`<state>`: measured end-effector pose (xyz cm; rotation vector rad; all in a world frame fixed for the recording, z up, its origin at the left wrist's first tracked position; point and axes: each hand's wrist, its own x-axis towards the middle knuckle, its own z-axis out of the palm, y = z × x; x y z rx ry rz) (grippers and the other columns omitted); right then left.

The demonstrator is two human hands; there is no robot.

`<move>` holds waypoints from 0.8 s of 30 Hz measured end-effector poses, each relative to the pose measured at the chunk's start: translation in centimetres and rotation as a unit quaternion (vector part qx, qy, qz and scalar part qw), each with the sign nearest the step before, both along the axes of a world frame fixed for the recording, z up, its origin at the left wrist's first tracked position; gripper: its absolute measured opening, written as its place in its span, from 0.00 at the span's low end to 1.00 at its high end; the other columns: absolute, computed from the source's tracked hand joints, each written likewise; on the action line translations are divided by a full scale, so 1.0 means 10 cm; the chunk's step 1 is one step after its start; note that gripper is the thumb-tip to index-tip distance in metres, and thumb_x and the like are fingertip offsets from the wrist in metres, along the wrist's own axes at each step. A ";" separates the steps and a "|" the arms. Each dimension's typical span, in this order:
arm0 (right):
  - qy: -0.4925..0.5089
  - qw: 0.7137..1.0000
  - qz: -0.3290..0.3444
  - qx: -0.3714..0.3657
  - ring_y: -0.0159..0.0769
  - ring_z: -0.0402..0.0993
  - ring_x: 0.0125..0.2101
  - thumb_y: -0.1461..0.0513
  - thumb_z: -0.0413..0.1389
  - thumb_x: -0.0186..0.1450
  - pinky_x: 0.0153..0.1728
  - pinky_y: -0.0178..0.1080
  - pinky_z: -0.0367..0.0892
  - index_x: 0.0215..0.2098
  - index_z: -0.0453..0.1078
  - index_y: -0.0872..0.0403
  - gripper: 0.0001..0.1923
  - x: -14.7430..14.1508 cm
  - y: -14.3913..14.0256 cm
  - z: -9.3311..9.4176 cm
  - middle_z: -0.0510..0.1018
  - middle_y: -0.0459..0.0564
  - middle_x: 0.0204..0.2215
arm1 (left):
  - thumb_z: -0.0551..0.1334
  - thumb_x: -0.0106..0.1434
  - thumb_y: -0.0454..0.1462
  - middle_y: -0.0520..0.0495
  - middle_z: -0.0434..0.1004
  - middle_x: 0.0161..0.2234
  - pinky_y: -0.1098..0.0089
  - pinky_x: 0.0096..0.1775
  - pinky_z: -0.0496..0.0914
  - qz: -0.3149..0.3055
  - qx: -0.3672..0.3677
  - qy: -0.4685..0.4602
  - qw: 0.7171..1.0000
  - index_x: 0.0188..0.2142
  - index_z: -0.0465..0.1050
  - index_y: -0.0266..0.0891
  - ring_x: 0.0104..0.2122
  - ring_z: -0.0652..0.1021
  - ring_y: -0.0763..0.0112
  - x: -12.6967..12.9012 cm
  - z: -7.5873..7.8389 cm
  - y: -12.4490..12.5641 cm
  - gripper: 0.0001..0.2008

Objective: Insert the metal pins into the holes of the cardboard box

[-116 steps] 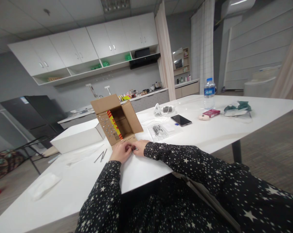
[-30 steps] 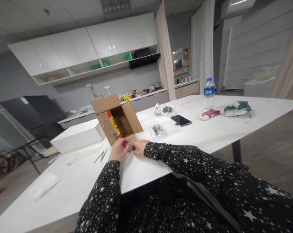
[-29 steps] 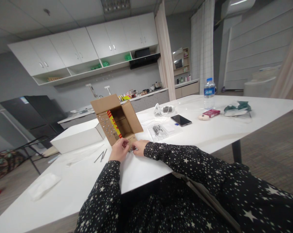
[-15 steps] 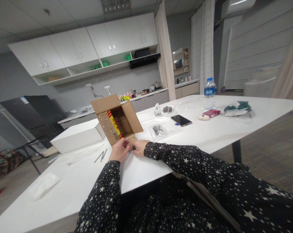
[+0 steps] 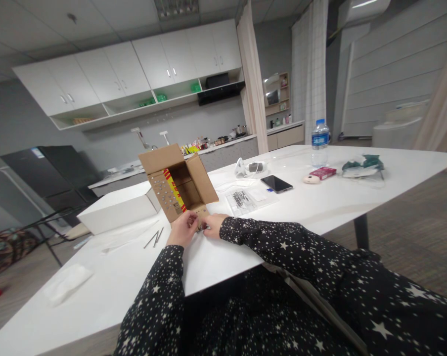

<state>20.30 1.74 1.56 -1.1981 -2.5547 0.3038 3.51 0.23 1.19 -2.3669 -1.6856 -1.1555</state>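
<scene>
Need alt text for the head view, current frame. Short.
A person in star-print sleeves holds the left hand and right hand together over a small metal part, too small to identify, at the front flap of an open cardboard box on a white table. A white box, phone and water bottle sit farther back.

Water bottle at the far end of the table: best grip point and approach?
Grip the bottle round its mid-body, near the blue label, coming in level from the side. It stands upright and apart from the red box in front of it, so a side approach looks free; the cap end is narrow and would likely tip it.
</scene>
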 end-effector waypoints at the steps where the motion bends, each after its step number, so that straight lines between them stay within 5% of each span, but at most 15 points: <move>1: -0.002 1.000 -0.001 -0.002 0.42 0.74 0.38 0.56 0.52 0.57 0.33 0.38 0.66 0.41 0.71 0.49 0.15 0.00 0.00 0.00 0.78 0.50 0.36 | 0.56 0.57 0.42 0.50 0.76 0.29 0.71 0.34 0.70 -0.002 -0.003 -0.001 1.000 0.33 0.68 0.40 0.27 0.75 0.74 0.00 0.00 0.00 0.08; 24: 0.016 0.999 0.032 0.026 0.43 0.74 0.39 0.57 0.50 0.58 0.35 0.39 0.68 0.47 0.70 0.50 0.19 0.01 0.06 -0.07 0.78 0.51 0.39 | 0.55 0.57 0.44 0.47 0.80 0.30 0.69 0.35 0.71 0.018 -0.071 0.065 0.995 0.31 0.74 0.39 0.31 0.78 0.67 0.03 0.06 -0.05 0.14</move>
